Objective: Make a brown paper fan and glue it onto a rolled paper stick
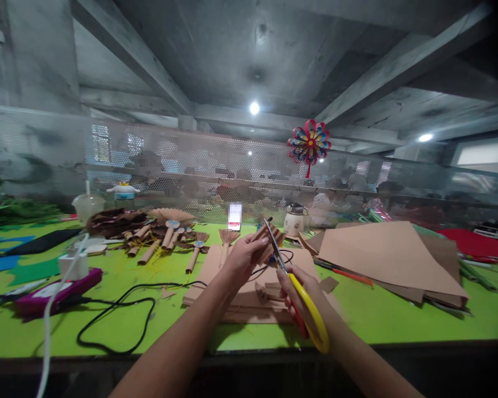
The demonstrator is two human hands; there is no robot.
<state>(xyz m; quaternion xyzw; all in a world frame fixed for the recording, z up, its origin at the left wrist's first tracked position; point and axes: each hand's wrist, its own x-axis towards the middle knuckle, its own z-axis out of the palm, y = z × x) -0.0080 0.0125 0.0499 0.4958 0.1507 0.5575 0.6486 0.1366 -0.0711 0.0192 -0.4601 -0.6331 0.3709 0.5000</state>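
Observation:
My left hand point(247, 253) is closed on a pleated piece of brown paper point(266, 250), held up over the middle of the table. In my right hand point(301, 284) is a pair of scissors point(313, 315) with yellow and red handles. The blades point up and away, right against the folded paper; whether they are cutting into it I cannot tell. Beneath both hands lies a stack of brown paper sheets point(240, 309) with small offcuts on top. Just beyond my left hand rests a small paper fan point(228, 239).
More paper fans point(172, 221) with rolled handles lie at left. Large brown sheets point(382, 254) cover the right side, near an orange-red tool point(352, 276). A purple power strip point(58, 293) and a black cable point(120, 304) sit at left. A phone point(234, 215) stands behind.

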